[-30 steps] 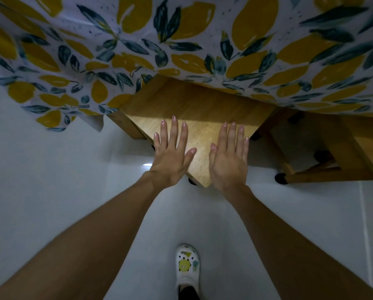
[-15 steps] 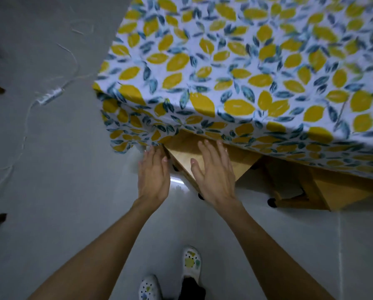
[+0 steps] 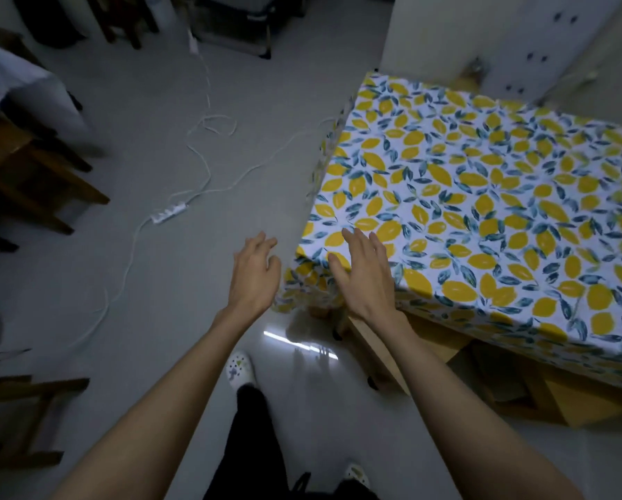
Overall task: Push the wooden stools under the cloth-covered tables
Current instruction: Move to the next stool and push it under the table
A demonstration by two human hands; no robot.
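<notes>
A table under a lemon-print cloth [image 3: 482, 196] fills the right side. Beneath its near edge a wooden stool [image 3: 425, 341] sits mostly tucked in, only its seat edge and a leg showing. A second wooden stool [image 3: 569, 405] stands under the edge further right. My left hand [image 3: 253, 274] hovers open over the floor left of the table corner. My right hand [image 3: 365, 272] is lifted, fingers spread, above the table's near corner. Neither hand touches a stool.
A white power strip [image 3: 168, 212] and its cables trail across the grey floor. A wooden stool [image 3: 32, 182] stands by another cloth-covered table [image 3: 17, 81] at far left. Another wooden frame [image 3: 17, 420] sits at lower left. My white shoe [image 3: 240, 368] is below.
Both hands came off the stool seat and rose. My view lifted from under the cloth to over the tabletop, and the stool now sits further beneath the table.
</notes>
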